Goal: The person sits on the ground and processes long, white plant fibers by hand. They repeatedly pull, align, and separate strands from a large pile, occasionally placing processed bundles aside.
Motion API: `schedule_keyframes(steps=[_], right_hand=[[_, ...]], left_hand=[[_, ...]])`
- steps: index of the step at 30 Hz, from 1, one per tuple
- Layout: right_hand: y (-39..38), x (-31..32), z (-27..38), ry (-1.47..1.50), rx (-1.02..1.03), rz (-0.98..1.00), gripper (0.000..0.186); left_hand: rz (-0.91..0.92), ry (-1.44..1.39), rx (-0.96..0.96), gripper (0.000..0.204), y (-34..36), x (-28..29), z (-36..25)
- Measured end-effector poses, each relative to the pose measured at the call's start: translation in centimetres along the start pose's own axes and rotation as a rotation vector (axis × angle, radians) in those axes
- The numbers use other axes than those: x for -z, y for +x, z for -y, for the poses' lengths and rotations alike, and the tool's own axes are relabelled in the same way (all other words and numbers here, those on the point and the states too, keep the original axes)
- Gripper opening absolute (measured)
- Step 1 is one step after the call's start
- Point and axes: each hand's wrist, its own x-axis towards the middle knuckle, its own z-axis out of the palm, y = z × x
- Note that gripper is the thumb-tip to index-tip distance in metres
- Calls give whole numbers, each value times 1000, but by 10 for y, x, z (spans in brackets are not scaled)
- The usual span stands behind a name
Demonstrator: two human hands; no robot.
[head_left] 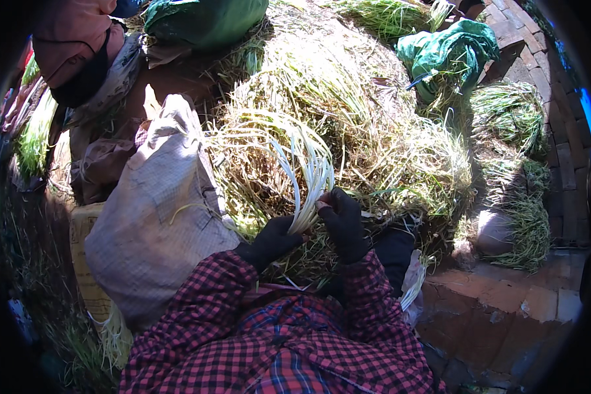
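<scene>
- Brickwork way off to the right of the hands (272, 240), brown-grey rows that look bent near the rim. Can't tell if it's paving or a low wall.
- Reddish brick ledge (492, 295) nearer, low and right of the hands, kinda worn and patchy on top.
- Ground (26, 262) well left of the hands is dark and littered with stalks.
- Light's harsh sun, blown out beyond the hands, with hard-edged shadows off to the right.

- The stalk bunch (314, 172): in the left hand (273, 240) and right hand (342, 224), before the grass heap (374, 141).
- Sack (154, 220): left of the left hand, beside the box (85, 266).
- Cloth bundle (450, 51): at the heap's far right.
- Ledge (499, 292): right of the right hand.
</scene>
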Motion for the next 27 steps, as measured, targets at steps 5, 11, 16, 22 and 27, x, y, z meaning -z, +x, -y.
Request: schedule_keyframes(steps=[5,11,16,22,27], right_hand=[[-2,1,-13,163,21,-92,16],[1,-1,-3,47,-57,-48,11],[2,6,-23,116,-25,-115,10],[14,55,-57,48,-13,-412,15],[9,69,-99,48,-165,-278,21]], left_hand=[[1,-1,-16,30,2,0,6],[-1,179,-57,32,-1,1,-3],[16,122,10,25,-3,0,-6],[131,-126,109,18,-7,4,-25],[238,-562,219,21,-7,19,-32]])
